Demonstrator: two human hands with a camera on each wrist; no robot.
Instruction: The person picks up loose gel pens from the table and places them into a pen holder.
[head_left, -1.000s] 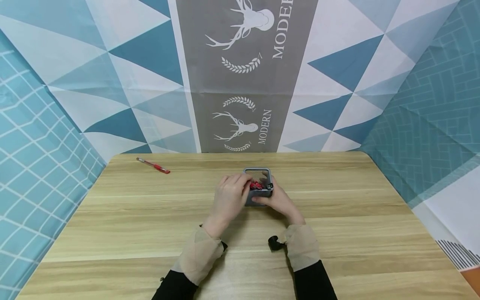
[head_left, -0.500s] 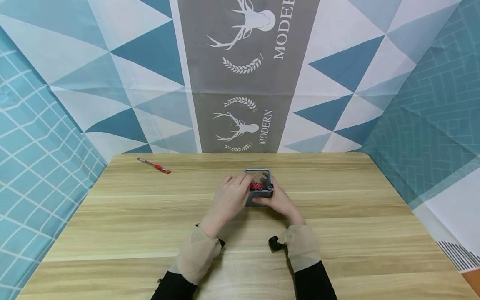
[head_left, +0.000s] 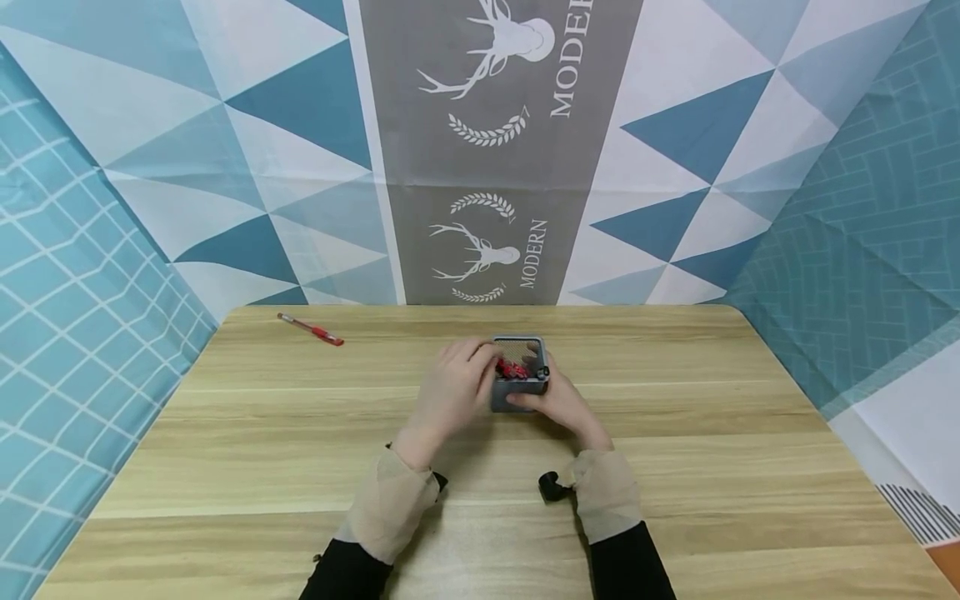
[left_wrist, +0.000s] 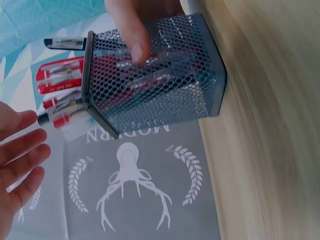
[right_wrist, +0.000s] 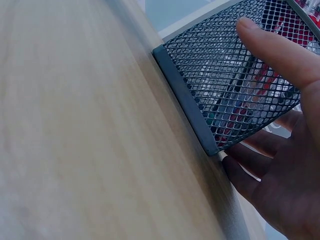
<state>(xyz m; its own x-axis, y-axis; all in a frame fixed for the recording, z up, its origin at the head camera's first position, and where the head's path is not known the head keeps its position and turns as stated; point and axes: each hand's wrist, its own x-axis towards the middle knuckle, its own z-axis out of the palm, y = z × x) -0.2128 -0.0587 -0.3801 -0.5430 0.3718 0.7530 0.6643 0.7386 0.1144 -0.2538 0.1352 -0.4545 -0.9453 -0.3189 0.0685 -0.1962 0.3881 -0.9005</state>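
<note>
A dark mesh pen holder [head_left: 517, 397] stands upright on the table, holding several red-capped and dark-capped pens [left_wrist: 62, 75]. My right hand [head_left: 564, 404] grips it from the right side. In the right wrist view, the thumb lies along the mesh and the other fingers reach round behind. At the holder's left rim is my left hand [head_left: 453, 385]. The left wrist view shows its fingers [left_wrist: 22, 157] spread beside the pen tops, with the thumb side close to one dark pen end [left_wrist: 43, 119]. Whether they touch is hard to tell.
One red-capped pen [head_left: 322, 335] lies near the far left edge of the wooden table [head_left: 225, 467]. Behind the table hangs a patterned cloth [head_left: 472, 167] with deer heads and triangles. Further patterned cloths flank both sides.
My left hand has drawn back slightly to the left from the holder's opening, showing more of the red pen tops. The right hand keeps its grip on the holder.
</note>
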